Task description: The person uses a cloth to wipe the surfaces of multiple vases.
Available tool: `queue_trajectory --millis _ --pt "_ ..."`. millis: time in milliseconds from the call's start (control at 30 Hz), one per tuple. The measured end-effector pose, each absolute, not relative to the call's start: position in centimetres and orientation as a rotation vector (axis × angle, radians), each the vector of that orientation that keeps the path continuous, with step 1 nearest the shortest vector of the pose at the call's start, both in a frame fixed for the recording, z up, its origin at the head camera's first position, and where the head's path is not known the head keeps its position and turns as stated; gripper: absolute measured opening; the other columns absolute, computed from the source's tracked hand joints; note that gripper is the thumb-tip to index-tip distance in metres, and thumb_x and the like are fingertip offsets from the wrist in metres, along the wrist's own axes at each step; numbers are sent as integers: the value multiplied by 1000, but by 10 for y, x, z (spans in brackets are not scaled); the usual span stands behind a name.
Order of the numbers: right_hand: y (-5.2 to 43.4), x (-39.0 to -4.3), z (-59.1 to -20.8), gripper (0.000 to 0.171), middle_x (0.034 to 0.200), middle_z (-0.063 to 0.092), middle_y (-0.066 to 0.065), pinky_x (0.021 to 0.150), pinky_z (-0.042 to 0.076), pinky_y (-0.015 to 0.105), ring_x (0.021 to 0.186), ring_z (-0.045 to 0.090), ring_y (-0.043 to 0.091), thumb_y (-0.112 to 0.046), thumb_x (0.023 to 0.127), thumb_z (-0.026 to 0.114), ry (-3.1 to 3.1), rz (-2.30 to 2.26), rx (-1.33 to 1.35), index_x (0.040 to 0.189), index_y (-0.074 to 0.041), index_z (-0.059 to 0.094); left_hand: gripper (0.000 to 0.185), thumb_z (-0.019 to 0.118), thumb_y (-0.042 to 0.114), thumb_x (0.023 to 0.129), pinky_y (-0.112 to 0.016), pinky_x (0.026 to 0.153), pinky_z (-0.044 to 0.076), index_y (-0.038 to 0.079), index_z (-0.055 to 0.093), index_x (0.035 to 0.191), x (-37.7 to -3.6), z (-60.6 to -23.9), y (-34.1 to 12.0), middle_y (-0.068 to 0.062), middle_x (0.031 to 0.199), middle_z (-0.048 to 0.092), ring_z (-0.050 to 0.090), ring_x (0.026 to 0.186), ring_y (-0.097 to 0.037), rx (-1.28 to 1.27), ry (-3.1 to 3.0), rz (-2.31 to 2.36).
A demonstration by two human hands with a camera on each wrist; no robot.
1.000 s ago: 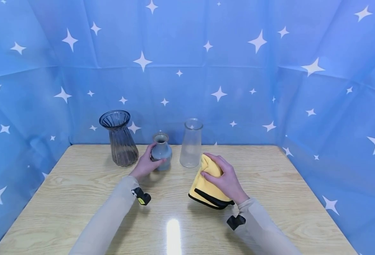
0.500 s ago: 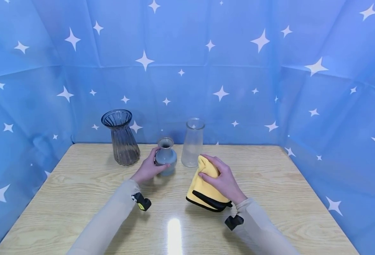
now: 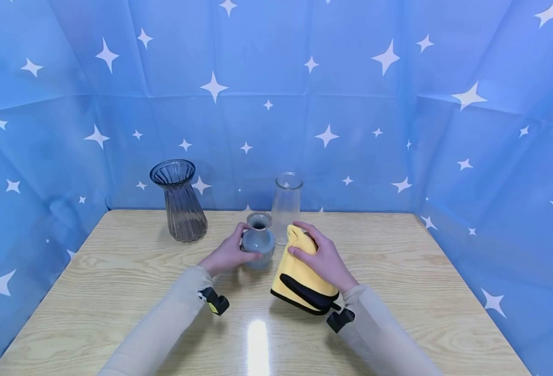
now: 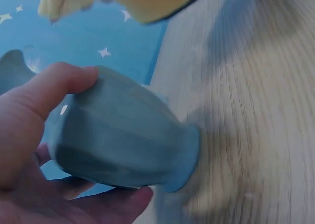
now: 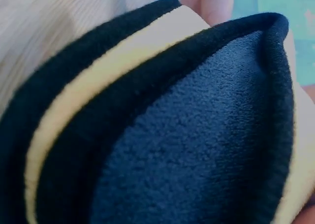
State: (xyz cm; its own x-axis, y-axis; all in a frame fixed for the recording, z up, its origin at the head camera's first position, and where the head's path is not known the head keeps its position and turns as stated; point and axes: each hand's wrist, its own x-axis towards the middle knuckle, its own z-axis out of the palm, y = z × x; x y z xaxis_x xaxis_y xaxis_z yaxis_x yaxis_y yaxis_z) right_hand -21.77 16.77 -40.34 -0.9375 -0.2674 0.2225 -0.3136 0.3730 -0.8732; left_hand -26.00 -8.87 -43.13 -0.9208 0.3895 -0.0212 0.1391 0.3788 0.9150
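A small blue-grey vase (image 3: 259,243) with a narrow neck is gripped round its body by my left hand (image 3: 229,254), its mouth facing up toward the head camera. In the left wrist view, thumb and fingers lie on opposite sides of the vase (image 4: 123,130), with its base close over the wood. To the right, my right hand (image 3: 324,261) pinches a folded yellow cloth (image 3: 299,269) with black edging, thumb in front. The cloth (image 5: 172,130) fills much of the right wrist view, a dark inner side showing in its fold. A narrow gap separates vase and cloth.
Behind the vase and cloth stands a clear glass vase (image 3: 285,209), partly hidden by them. A taller smoky ribbed glass vase (image 3: 184,214) is at the back left. The wooden table (image 3: 389,271) ends at a blue star-patterned curtain (image 3: 276,62).
My left hand has brought the small vase rightward and nearer to me, closer to the cloth. The right hand, still holding the cloth, has shifted slightly left.
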Motion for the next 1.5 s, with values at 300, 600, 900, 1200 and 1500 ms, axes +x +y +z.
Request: queue_trajectory --millis 300,600,900,1200,1500 --pt "154 -238 -397 49 103 64 16 65 55 38 78 66 25 -29 93 67 -2485 1923 316 130 -13 40 61 78 14 79 -45 94 43 12 36 122 -255 -423 -77 -16 129 46 49 115 -31 554 2212 1542" --pt "140 -242 -408 43 102 61 16 63 53 32 74 63 20 -33 95 62 -2360 1933 203 128 -13 43 53 74 9 84 -44 91 40 15 38 122 -254 -421 -69 -15 125 47 48 113 -29 491 2258 1508" --pt "131 -232 -423 36 103 65 11 62 54 36 75 63 20 -28 102 52 -2308 1416 460 132 -9 53 57 76 8 81 -42 89 43 13 36 121 -252 -424 -67 -17 126 48 50 110 -30 499 2251 1521" --pt "129 -213 -427 57 148 35 15 98 38 56 129 38 37 -29 101 49 -2599 1157 600 153 -18 28 62 79 16 80 -47 96 41 13 36 124 -251 -424 -71 -15 126 48 49 116 -29 508 2215 1544" --pt "134 -207 -428 68 137 40 24 92 46 50 116 51 37 -31 99 55 -2661 920 734 153 -8 23 61 79 16 80 -48 97 40 11 35 122 -252 -424 -73 -17 128 48 47 117 -31 543 2249 1523"
